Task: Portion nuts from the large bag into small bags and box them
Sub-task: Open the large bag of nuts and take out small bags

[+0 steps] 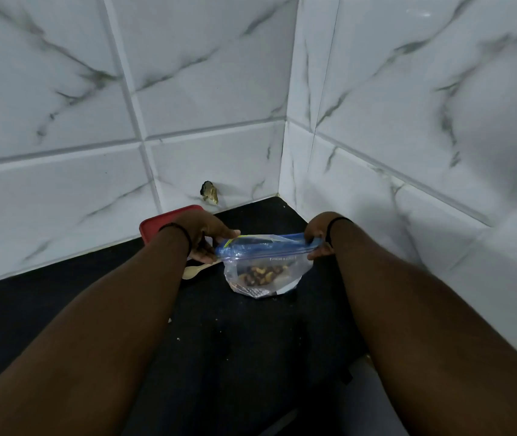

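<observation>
- Small bag [261, 265], frame centre on the black counter [93, 309]: nuts [263, 273] pooled low.
- Risk: an unevenly pressed zip strip could leave a gap (nuts spill when boxed).
- Left hand [208, 236] pinches the strip's left end; right hand [318, 236] pinches its right end.
- Wooden spoon [195, 270] and red lid [156, 225] lie at centre-left.

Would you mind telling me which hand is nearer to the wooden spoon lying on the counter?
The left. The left hand pinches the zip bag at its left end, just above the wooden spoon; the right hand pinches the bag's far end, across the bag from it.
</observation>
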